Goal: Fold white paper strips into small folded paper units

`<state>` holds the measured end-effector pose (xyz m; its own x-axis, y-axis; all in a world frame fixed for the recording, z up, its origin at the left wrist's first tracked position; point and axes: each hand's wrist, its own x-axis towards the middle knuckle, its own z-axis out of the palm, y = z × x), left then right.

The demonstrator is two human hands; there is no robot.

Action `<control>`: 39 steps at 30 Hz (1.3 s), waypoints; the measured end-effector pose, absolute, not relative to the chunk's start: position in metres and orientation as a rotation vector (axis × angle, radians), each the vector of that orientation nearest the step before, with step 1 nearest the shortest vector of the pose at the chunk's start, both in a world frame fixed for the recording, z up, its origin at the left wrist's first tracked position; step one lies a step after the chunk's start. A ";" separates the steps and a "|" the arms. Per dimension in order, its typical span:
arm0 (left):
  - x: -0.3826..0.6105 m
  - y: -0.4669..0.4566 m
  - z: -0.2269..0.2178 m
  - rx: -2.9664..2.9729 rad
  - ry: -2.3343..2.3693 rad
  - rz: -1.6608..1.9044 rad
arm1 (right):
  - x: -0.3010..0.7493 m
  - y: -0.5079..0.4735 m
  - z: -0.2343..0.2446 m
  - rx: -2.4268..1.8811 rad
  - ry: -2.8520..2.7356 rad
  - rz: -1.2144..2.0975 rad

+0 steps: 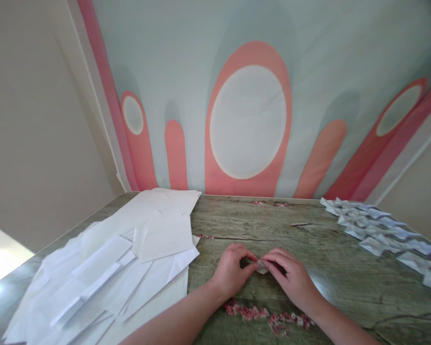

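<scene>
Above the middle of the table, my left hand [234,269] and my right hand [290,277] meet with thumbs and index fingers pinched. Between the fingertips is a small whitish folded paper piece [261,268], mostly covered by the fingers. Both hands grip it from opposite sides. To the left of my left hand lies a large heap of loose white paper sheets [167,238], some of them folded. Well to the right of my right hand, several small folded white paper pieces [371,245] are lined up in rows.
The wood-patterned table [230,218] carries red and pink flower patterning [249,312] near its front. A backdrop [187,62] with coral arches and pale ovals stands behind the table's far edge. A plain wall [32,96] rises at the left.
</scene>
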<state>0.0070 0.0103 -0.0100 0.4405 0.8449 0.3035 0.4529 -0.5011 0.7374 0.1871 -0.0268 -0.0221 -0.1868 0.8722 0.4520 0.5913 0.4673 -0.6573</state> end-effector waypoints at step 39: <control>0.007 0.011 -0.011 2.066 1.117 1.028 | 0.190 -0.025 -0.021 -1.311 -1.795 0.454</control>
